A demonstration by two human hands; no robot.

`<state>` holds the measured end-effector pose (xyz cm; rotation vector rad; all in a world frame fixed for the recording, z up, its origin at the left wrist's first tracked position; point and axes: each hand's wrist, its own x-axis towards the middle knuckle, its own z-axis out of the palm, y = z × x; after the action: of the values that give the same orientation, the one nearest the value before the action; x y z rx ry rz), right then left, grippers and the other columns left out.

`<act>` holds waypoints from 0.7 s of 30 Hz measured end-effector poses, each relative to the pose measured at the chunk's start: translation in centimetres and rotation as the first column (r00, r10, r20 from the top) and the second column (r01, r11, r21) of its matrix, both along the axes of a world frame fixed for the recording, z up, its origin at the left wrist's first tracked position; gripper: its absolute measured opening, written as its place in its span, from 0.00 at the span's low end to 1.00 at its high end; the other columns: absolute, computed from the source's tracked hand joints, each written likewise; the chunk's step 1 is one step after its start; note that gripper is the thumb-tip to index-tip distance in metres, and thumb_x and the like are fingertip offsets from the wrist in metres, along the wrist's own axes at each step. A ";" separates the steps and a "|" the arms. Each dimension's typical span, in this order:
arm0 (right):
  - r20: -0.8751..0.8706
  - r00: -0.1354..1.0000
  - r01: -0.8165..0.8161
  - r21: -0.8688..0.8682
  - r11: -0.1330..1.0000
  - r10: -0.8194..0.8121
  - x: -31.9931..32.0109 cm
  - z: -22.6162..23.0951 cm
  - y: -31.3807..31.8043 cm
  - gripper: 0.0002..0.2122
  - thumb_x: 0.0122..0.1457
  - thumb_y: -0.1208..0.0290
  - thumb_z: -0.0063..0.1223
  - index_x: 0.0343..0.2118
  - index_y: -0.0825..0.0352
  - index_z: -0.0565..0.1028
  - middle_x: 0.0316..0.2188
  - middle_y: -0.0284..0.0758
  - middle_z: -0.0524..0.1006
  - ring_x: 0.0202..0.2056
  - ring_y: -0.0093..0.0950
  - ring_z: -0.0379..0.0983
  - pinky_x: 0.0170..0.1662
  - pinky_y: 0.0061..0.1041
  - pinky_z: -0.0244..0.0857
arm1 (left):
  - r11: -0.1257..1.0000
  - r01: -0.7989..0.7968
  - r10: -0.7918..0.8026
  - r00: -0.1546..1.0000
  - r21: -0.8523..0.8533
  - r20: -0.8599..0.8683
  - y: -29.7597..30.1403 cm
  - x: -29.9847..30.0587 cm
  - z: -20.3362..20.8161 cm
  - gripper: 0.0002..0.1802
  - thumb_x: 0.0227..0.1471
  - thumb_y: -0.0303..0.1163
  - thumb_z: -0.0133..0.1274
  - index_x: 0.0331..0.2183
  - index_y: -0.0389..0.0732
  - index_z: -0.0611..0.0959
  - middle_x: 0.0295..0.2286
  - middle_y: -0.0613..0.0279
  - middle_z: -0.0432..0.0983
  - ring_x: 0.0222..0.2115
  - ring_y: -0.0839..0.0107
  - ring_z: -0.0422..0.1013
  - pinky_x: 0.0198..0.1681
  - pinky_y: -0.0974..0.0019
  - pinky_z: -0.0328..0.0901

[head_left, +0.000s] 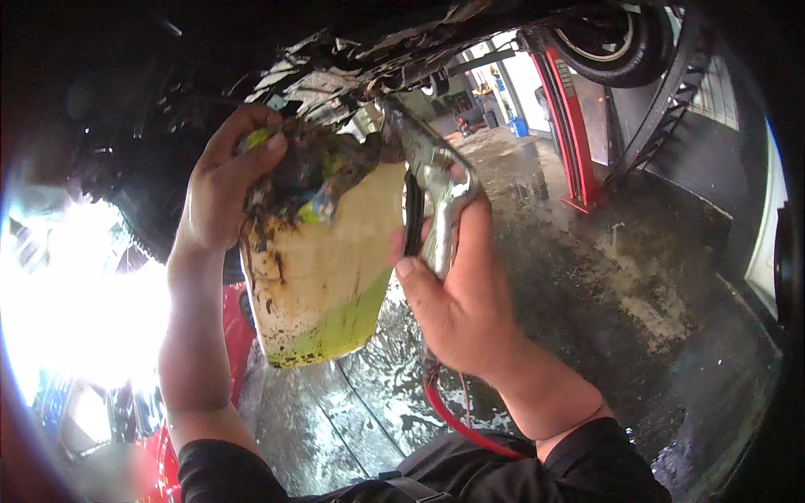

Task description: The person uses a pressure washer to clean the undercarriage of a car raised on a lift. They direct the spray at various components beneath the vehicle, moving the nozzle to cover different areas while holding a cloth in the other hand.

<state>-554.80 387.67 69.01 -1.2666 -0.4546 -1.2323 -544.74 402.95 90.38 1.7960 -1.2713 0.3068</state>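
Observation:
My left hand (pixel 231 180) is closed at the top left rim of a cream plastic container (pixel 327 251), stained with dark grime and yellow-green toward its bottom. Dirty, crumpled rags (pixel 314 168) bulge over that rim, under my left thumb. Wrapped round the handle of a silver metal spray gun (pixel 436 172) is my right hand (pixel 465 306), just right of the container. The gun's nozzle end points up at the vehicle underside (pixel 327 71). A red hose (pixel 453 415) runs down from its grip. The container's inside is hidden by the rags.
Close overhead is the dark vehicle underside. A red lift post (pixel 566 126) stands at the right, below a raised wheel (pixel 616 46). The concrete floor (pixel 604 277) looks wet. Farther back is a blue container (pixel 519 127). Strong glare fills the left side.

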 end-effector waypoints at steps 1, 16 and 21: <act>0.019 0.998 0.067 -0.025 0.997 -0.067 -0.4 -0.1 0.4 0.32 0.68 0.80 0.50 0.71 0.71 0.48 0.49 0.40 0.72 0.48 0.24 0.73 0.54 0.29 0.71 | 0.998 0.059 -0.059 0.998 0.008 -0.008 0.4 0.1 0.1 0.17 0.63 0.35 0.60 0.50 0.39 0.79 0.40 0.66 0.77 0.41 0.79 0.72 0.48 0.72 0.67; 0.005 1.000 0.003 -0.103 0.995 -0.002 -2.0 -1.4 2.0 0.39 0.62 0.80 0.52 0.72 0.76 0.43 0.45 0.49 0.75 0.44 0.47 0.80 0.51 0.41 0.73 | 0.998 0.066 -0.065 0.995 -0.016 0.071 4.4 -2.1 -2.3 0.13 0.62 0.27 0.55 0.48 0.39 0.78 0.38 0.71 0.73 0.41 0.82 0.67 0.49 0.77 0.61; 0.059 0.996 0.068 -0.146 0.987 -0.060 -1.3 -2.0 1.4 0.38 0.62 0.80 0.51 0.71 0.76 0.45 0.45 0.50 0.75 0.42 0.48 0.80 0.49 0.42 0.74 | 0.998 0.035 -0.032 0.998 -0.046 0.052 4.5 -1.3 -3.6 0.12 0.62 0.29 0.56 0.47 0.39 0.78 0.39 0.70 0.73 0.41 0.81 0.67 0.49 0.76 0.61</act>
<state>-556.12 389.08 67.01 -1.3848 -0.5569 -1.3089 -546.01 407.42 86.77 1.7359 -1.3179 0.3625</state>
